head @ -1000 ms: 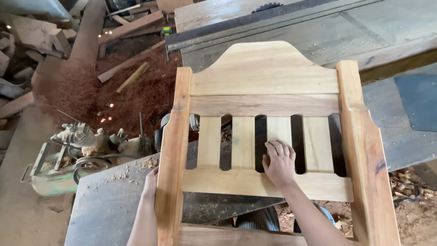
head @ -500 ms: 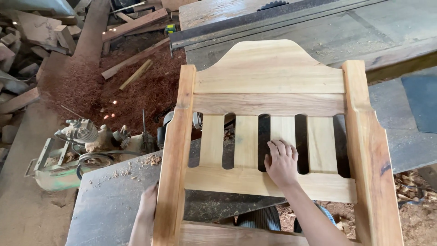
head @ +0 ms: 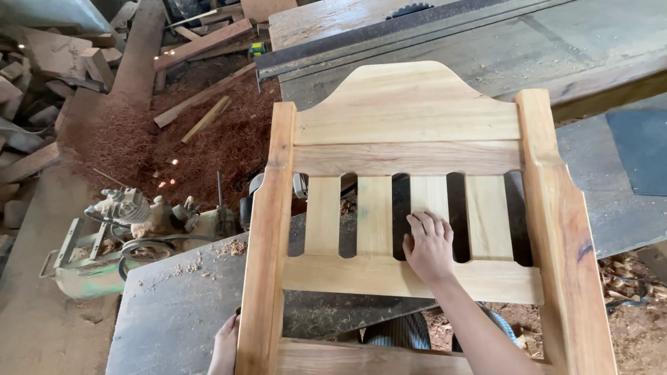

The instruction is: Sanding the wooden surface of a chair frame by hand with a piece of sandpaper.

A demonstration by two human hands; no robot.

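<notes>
A pale wooden chair back (head: 410, 208) is being held flat over the grey bench (head: 167, 312), probably so that its slats can be felt. The right hand (head: 427, 244) is being pressed open, fingers together, on the third slat (head: 429, 198) and lower rail (head: 347, 276). The left upright (head: 267, 236) is being steadied by the left hand (head: 226, 344), apparently curled about its edge. A small engine (head: 128, 215) is sitting beside sawdust (head: 208, 149).

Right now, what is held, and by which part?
The wooden chair back: left hand grips its left upright low down; right hand lies flat on a slat.
</notes>
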